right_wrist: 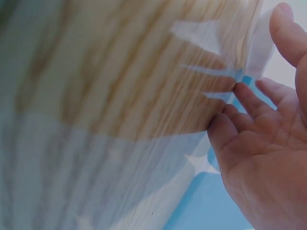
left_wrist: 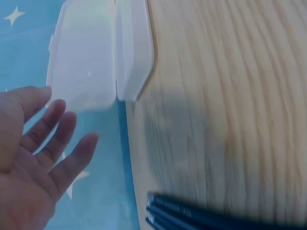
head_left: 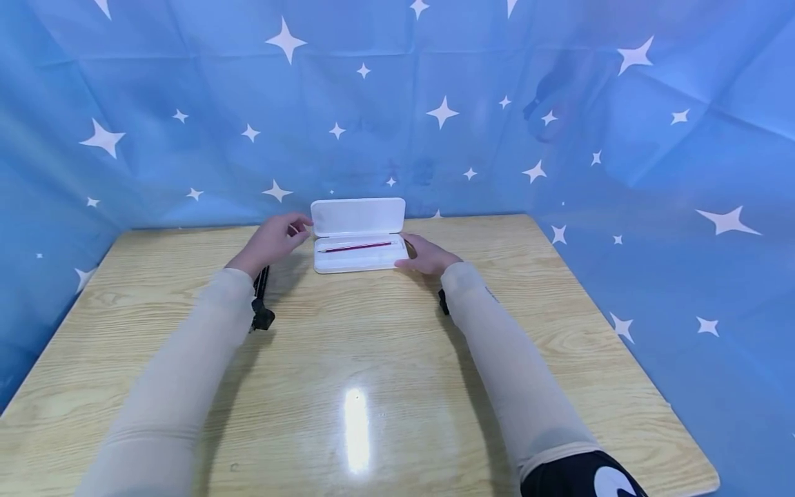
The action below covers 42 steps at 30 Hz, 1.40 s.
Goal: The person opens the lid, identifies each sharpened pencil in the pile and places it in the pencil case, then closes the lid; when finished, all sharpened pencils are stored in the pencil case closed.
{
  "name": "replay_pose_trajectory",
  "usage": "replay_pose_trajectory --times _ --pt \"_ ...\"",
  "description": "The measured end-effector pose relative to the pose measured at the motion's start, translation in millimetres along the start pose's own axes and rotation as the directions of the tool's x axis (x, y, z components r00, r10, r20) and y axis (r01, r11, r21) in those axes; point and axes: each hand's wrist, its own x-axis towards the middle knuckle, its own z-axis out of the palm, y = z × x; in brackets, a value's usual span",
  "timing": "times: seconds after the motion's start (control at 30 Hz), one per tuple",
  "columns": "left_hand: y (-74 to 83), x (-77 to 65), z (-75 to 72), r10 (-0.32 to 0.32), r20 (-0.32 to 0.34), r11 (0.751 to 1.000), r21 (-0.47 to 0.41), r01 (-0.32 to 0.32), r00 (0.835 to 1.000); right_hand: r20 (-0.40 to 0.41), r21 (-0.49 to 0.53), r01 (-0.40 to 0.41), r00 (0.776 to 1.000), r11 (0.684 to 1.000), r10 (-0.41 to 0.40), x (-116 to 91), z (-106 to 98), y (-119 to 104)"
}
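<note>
Open pencil case (head_left: 360, 238) at counter's (head_left: 385, 359) twelve o'clock: left hand (head_left: 273, 238) relaxed, empty; right hand (head_left: 427, 255) steadies base, fingers flat. Close lid evenly.

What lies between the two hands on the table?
The open white case lies between the left hand and the right hand, with a red pencil inside its tray. The head view shows this.

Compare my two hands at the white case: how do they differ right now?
The left hand hovers by the raised lid, fingers spread and apart from it in the left wrist view. The right hand lies low beside the case's tray, fingers at its end. Both are open and grip nothing.
</note>
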Motion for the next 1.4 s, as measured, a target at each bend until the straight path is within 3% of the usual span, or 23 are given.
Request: replay_pose_trajectory --times 0.4,0.57,1.07,1.4 --pt "-19.1 -34.2 -16.6 -0.103 -0.004 0.995 -0.006 0.103 0.995 0.018 0.041 0.032 0.999 0.999 -0.033 -3 2 0" --pt "-24.2 -44.0 -21.3 -0.099 0.001 0.995 -0.013 0.099 0.995 0.016 0.039 0.027 0.999 0.999 -0.027 -3 2 0" --pt "-31.2 -56.3 -22.6 -0.144 0.063 0.987 -0.063 0.147 0.988 0.012 0.016 -0.004 1.0 1.0 0.004 0 0 5" --pt "-31.7 -55.3 -18.8 -0.138 0.058 0.987 -0.076 0.142 0.989 0.026 0.02 -0.012 1.0 1.0 0.012 1 -1 5"
